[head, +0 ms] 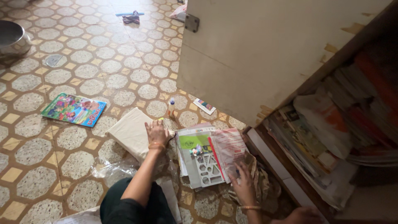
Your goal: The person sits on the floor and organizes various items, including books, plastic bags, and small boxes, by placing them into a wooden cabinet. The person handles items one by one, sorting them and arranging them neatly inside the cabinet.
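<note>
Cream book [130, 133] flat on tiled floor [83, 62], just left of paper stack [203, 153]. Left hand [157, 132] palm-down on book's right edge, fingers spread and flat; pressing, not gripping, nothing enclosed. Right hand [243, 184] open at stack's lower right, fingertips on corner of red-printed plastic sleeve [227, 147]; touching, not clasping. Grey stencil sheet [207, 168] and green-covered booklet [191, 141] in same stack, a few small toys on top.

Judgement on handling: book best kept flat and slid by palm pressure, with weight held over its edge so cover does not lift. Sleeve looks slippery; pinch at the corner likely safer than a push, or stack may fan out. Clear plastic wrap [114, 170] crumpled near knee, could snag under book if dragged that way.

Further out: small bottle [171, 107] upright just beyond book; small card [205, 106] near cabinet door [257, 54]. Colourful picture book [74, 109] well apart to left. Open cabinet [340, 124] at right, crammed with books and papers. Metal pot [12, 39] at far left edge; dark cloth [132, 17] at top.
</note>
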